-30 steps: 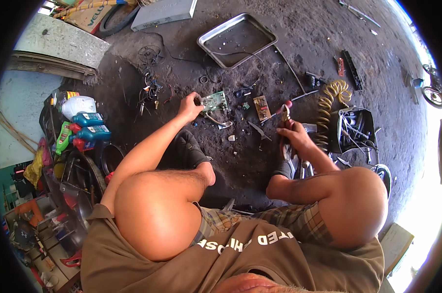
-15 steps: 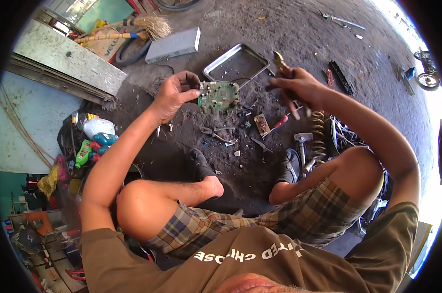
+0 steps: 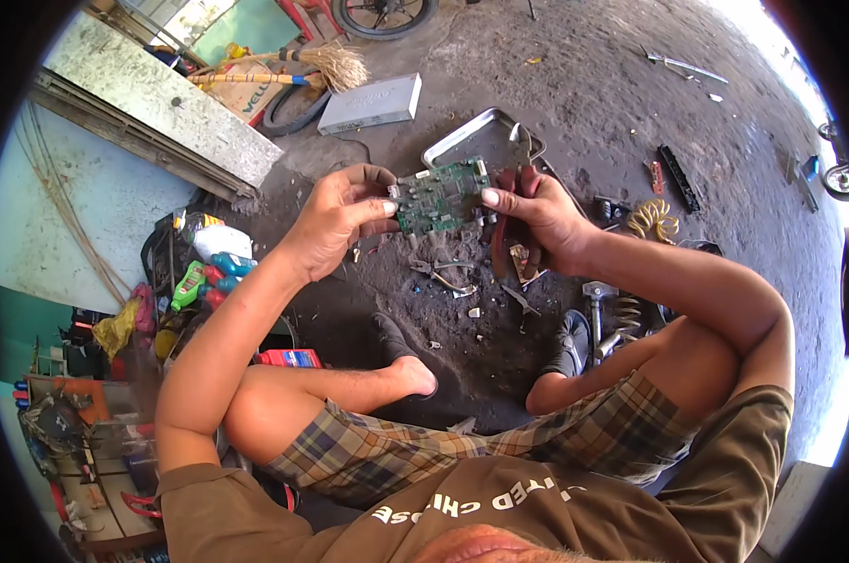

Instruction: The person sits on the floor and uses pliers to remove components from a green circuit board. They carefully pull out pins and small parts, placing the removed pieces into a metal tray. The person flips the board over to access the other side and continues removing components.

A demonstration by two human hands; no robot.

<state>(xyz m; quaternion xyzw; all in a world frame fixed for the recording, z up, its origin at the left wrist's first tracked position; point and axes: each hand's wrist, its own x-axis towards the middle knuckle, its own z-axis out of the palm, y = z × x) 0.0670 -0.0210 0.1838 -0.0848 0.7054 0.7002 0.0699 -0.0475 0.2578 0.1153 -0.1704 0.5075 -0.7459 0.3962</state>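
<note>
A green circuit board with small parts on it is held up over the ground, level with the metal tray behind it. Its left edge is pinched between the thumb and fingers of my left hand. My right hand is closed round red-handled pliers, their jaws pointing away from me. The thumb of that hand also rests at the board's right edge. Fingers hide much of the plier handles. Below the board lies a second pair of pliers on the dirt.
A rectangular metal tray lies behind the board. To the right are a hammer, a coil spring and a black strip. Bottles crowd the left side. A grey box and a broom lie farther back.
My right hand has come left and in to the board with the pliers, its thumb now at the board's right edge. The board has shifted slightly right in the picture. The view has tilted.
</note>
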